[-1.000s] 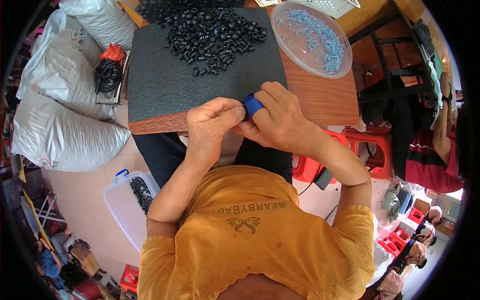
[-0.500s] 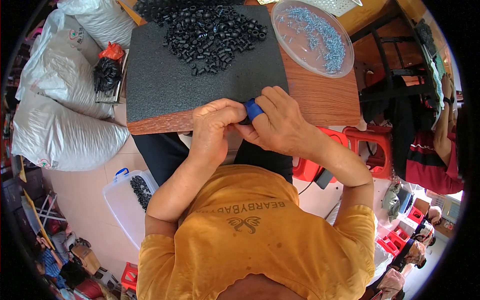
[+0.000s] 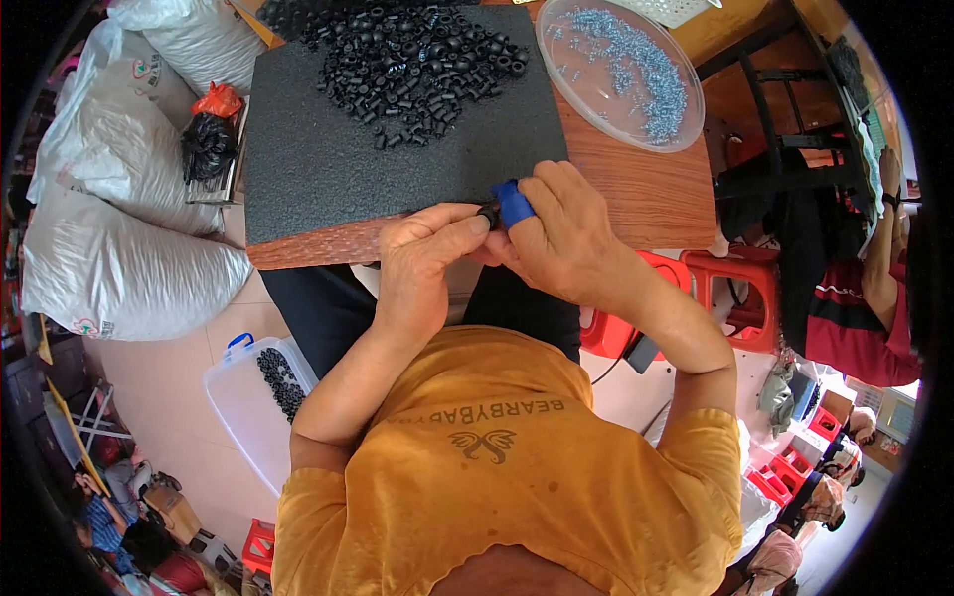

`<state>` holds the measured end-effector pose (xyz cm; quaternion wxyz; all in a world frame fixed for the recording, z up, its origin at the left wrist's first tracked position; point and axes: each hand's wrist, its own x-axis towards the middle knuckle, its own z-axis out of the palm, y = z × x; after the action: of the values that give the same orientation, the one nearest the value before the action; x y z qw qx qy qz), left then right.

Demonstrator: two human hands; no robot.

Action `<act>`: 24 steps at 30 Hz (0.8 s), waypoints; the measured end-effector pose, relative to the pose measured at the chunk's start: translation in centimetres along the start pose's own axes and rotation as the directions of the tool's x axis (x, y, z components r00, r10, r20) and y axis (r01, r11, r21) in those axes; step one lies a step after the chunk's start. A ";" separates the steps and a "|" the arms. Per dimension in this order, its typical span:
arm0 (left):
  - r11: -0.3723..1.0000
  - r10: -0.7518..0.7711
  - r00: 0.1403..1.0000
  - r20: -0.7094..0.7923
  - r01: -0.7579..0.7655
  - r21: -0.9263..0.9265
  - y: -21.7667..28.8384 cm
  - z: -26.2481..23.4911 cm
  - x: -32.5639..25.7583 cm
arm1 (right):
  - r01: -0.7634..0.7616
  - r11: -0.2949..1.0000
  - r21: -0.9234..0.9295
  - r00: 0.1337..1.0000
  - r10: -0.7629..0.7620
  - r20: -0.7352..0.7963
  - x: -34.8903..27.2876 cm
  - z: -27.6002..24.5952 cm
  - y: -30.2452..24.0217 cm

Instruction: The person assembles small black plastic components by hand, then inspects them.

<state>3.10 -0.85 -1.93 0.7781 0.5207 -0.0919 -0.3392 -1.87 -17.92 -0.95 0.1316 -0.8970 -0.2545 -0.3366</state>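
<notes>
My left hand (image 3: 422, 260) and my right hand (image 3: 556, 233) meet at the near edge of a black foam mat (image 3: 328, 164) on a wooden table (image 3: 646, 204). Between the fingertips sits a small black plastic part (image 3: 489, 212), pinched by both hands. A blue finger cover (image 3: 514, 203) wraps one right-hand finger. A heap of several small black parts (image 3: 407, 55) lies at the mat's far side. A clear round dish (image 3: 618, 70) with small metal screws stands at the table's far right.
White sacks (image 3: 109, 199) and a black bag (image 3: 207, 147) lie on the left. A clear plastic bin (image 3: 253, 397) with black parts stands on the floor by my left leg. Red stools (image 3: 735, 298) stand on the right, near another person's arm (image 3: 879, 258).
Both hands stay pressed together at the mat's edge; the fingers have shifted slightly around the small black part.
</notes>
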 end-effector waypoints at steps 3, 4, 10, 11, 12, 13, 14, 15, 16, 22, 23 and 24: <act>0.994 0.075 0.997 0.014 -0.075 0.073 0.2 0.1 -0.3 | 0.028 0.999 -0.015 1.000 -0.028 0.014 0.1 -0.2 -0.1; 0.992 0.076 0.997 0.016 -0.077 0.096 0.3 0.2 -0.4 | 0.033 0.999 -0.022 0.999 -0.033 0.024 0.1 -0.3 -0.1; 0.913 0.218 0.974 0.066 -0.227 0.340 0.6 -0.1 -0.6 | 0.078 0.996 -0.047 0.994 -0.074 0.083 0.3 -1.3 -0.5; 0.897 0.242 0.967 0.079 -0.254 0.361 0.7 -0.1 -0.5 | 0.091 0.994 -0.064 0.992 -0.085 0.097 0.4 -1.4 -0.6; 0.885 0.248 0.965 0.090 -0.264 0.385 0.8 -0.2 -0.5 | 0.095 0.993 -0.071 0.991 -0.088 0.099 0.4 -1.4 -0.6; 0.870 0.266 0.959 0.097 -0.283 0.404 0.8 -0.1 -0.6 | 0.099 0.992 -0.079 0.991 -0.091 0.102 0.4 -1.4 -0.7; 0.859 0.267 0.958 0.101 -0.284 0.426 0.9 -0.1 -0.7 | 0.107 0.990 -0.093 0.989 -0.097 0.109 0.5 -1.5 -0.8; 0.856 0.269 0.959 0.093 -0.282 0.433 0.9 0.1 -0.8 | 0.111 0.989 -0.098 0.988 -0.099 0.119 0.4 -1.5 -0.8; 0.848 0.283 0.954 0.098 -0.296 0.439 0.8 0.3 -0.9 | 0.118 0.987 -0.108 0.986 -0.103 0.134 0.4 -1.6 -0.9; 0.844 0.303 0.951 0.067 -0.301 0.444 0.1 1.3 -1.0 | 0.125 0.985 -0.120 0.986 -0.110 0.125 -0.3 -1.2 -1.1; 0.834 0.305 0.950 0.072 -0.303 0.462 0.0 1.2 -0.9 | 0.117 0.987 -0.113 0.986 -0.101 0.136 -0.5 -1.1 -1.0; 0.823 0.310 0.948 0.073 -0.306 0.478 0.0 1.2 -0.7 | 0.115 0.986 -0.119 0.986 -0.098 0.137 -0.6 -1.0 -1.0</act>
<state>1.96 -1.26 -1.29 0.6679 0.6780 -0.2532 -0.1733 -3.34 -17.76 -0.58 0.0393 -0.9088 -0.2883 -0.2991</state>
